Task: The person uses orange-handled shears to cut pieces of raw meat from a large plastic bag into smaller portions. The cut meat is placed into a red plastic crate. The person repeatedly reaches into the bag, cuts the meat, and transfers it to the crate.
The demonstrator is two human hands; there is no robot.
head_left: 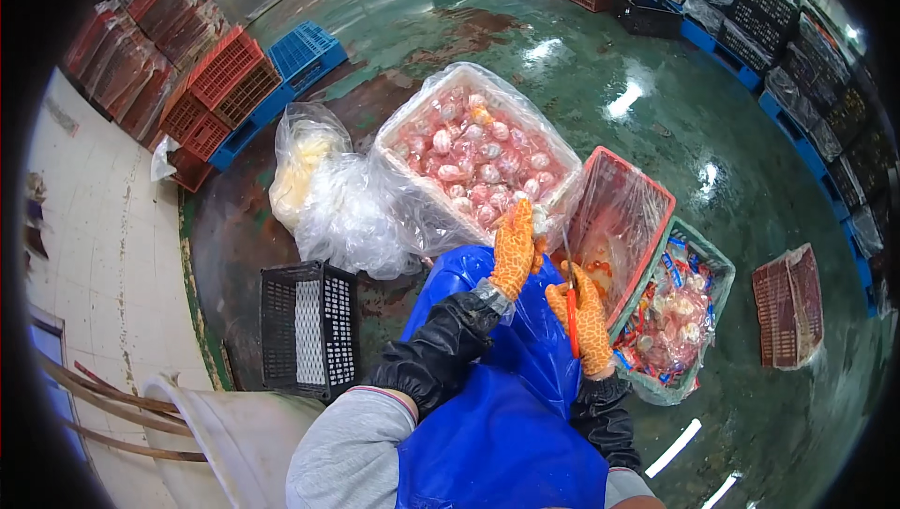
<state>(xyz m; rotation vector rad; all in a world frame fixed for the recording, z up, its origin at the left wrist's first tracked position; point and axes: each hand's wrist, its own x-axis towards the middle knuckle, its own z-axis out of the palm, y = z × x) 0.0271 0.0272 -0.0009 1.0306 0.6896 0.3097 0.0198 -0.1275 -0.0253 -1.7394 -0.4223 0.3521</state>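
My left hand (515, 251), in an orange patterned glove, has curled fingers at the front edge of a plastic-lined crate (397, 129) of small wrapped round pieces (489, 151); what it grips is hard to make out. My right hand (591, 326), gloved alike, is closed on red-handled scissors (573, 321), blade pointing up, beside the left. To the right are a red lined crate (629, 186) with orange bits inside and a green crate (712, 293) of wrapped pieces and red-blue packets. A blue apron (487, 425) lies below both hands.
Clear bags (356, 214), one with pale yellow contents (314, 157), and a black crate (291, 331) sit left. Stacked red crates (216, 87) and a blue crate (305, 50) stand back left, black crates (750, 12) line the right, a red crate (783, 312) stands apart, and a pale container (216, 425) is lower left.
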